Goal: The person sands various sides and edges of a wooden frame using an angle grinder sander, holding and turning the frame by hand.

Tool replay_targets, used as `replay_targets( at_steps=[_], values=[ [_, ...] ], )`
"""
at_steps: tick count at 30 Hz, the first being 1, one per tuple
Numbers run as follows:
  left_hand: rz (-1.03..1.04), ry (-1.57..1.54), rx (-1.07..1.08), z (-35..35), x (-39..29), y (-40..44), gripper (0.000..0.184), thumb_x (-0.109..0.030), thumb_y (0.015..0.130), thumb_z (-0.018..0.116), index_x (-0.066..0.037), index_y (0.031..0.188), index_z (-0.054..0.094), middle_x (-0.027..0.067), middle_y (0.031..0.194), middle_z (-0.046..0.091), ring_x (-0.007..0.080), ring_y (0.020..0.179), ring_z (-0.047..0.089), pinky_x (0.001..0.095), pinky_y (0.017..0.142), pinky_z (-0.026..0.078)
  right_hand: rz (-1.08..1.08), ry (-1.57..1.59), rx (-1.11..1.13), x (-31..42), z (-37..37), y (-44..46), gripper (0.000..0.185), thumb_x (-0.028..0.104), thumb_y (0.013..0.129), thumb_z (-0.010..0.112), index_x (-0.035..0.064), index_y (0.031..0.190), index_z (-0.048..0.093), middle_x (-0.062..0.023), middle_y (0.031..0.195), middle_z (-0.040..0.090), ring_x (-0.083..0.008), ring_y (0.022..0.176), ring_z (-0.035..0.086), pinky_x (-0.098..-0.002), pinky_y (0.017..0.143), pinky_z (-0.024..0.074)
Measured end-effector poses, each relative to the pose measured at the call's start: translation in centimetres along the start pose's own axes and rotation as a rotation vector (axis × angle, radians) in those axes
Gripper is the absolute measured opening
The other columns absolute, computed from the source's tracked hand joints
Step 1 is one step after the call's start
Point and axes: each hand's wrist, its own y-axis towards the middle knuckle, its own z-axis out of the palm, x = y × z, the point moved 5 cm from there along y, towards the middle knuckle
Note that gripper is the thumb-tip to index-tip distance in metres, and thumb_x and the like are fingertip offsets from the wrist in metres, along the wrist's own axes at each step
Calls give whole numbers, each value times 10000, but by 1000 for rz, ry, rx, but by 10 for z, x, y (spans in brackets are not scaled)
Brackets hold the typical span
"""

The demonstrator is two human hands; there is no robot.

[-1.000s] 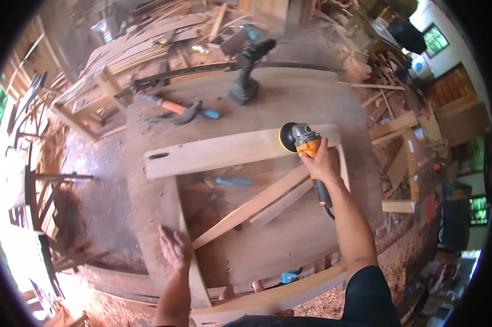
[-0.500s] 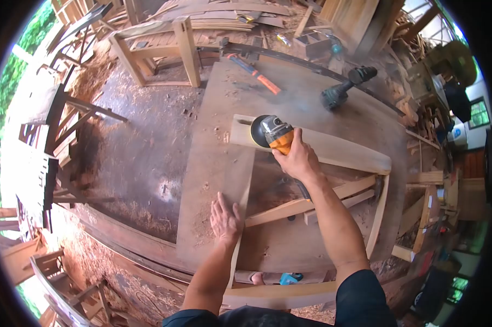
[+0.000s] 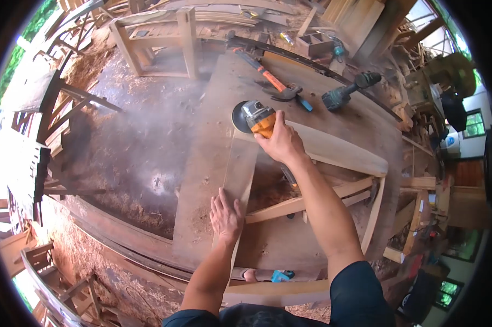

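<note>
My right hand (image 3: 283,143) is wrapped round the orange-and-grey body of an angle grinder (image 3: 260,117). The grinder's round disc (image 3: 239,117) rests at the left end of a pale wooden rail (image 3: 341,146), and my hand hides part of the tool. The rail belongs to a wooden frame (image 3: 289,209) lying on a wide board (image 3: 202,163). Fingers spread, my left hand (image 3: 226,217) lies flat along the frame's left side piece, holding nothing. Beyond the grinder lie an orange-handled hammer (image 3: 276,83) and a dark cordless drill (image 3: 344,95).
Dust hangs over the dark surface (image 3: 131,147) on the left. A slatted wooden piece of furniture (image 3: 188,43) stands at the back left. Stacked planks and an open wooden box (image 3: 314,44) are behind the board. A blue tool (image 3: 281,276) lies near my body.
My right hand has moved the grinder left and slightly away from me, to the rail's end. Dust has spread leftward. More of the hammer shows; my left hand stays in place.
</note>
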Motion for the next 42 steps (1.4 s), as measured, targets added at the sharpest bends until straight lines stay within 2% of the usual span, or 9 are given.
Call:
replay_targets(
  at_steps=[8,21,30,34,35,38,40,41,42],
  values=[
    [-17,40,-12,8,1,-1,716,-412,1000,517,-40,1574,305,204,1458,497,405,1407,414,524,1097,383,108,14,-26,-60,-15,-24,733,396,861,741,16,1337,334,-335,1037,685,-505,981,680,-561,850,561],
    [9,90,-66,11,-8,-5,705,-433,1022,444,-30,1579,286,308,1432,489,462,1290,501,519,1068,409,307,119,-252,-270,-90,-94,651,378,855,757,43,1226,339,-347,979,681,-534,947,670,-585,813,548],
    [29,150,-115,14,-20,-10,662,-412,1044,403,3,1554,331,306,1401,506,484,1250,518,535,1041,418,473,164,-386,-426,-139,-138,711,393,833,765,20,1295,374,-323,1028,693,-510,1015,669,-536,870,550],
    [74,145,-155,18,-18,-11,668,-419,1045,398,1,1559,326,305,1412,502,485,1252,517,534,1048,415,583,183,-454,-510,-152,-155,742,400,825,763,-11,1327,404,-335,1210,647,-457,1157,645,-488,953,526],
    [59,145,-145,17,-20,-11,668,-421,1046,395,0,1560,325,306,1417,499,486,1257,514,534,1051,413,636,231,-455,-522,-156,-160,798,384,823,767,-34,1389,390,-326,1269,619,-430,1212,621,-472,1000,501],
    [47,146,-138,14,-24,-13,666,-432,1051,372,-11,1565,323,296,1433,495,487,1271,506,535,1058,409,638,264,-515,-536,-162,-170,857,359,819,778,-45,1446,356,-312,1286,606,-434,1229,604,-465,1033,482],
    [71,162,-151,17,-19,-13,666,-439,1053,362,-16,1566,322,290,1433,497,489,1276,503,534,1059,409,642,289,-379,-505,-151,-166,819,338,832,787,-47,1426,376,-318,1373,542,-422,1259,584,-475,1031,482],
    [70,155,-147,18,-19,-13,667,-450,1056,354,-24,1568,322,284,1458,486,490,1290,497,533,1068,403,595,225,-394,-490,-130,-162,837,344,843,780,-60,1439,353,-311,1335,580,-424,1209,620,-487,1009,502],
    [54,142,-141,18,-22,-13,666,-450,1057,355,-25,1569,322,284,1472,475,488,1300,492,532,1074,399,553,268,-255,-444,-128,-156,848,349,862,758,-48,1466,315,-317,1247,631,-428,1132,662,-490,968,535]
  ],
)
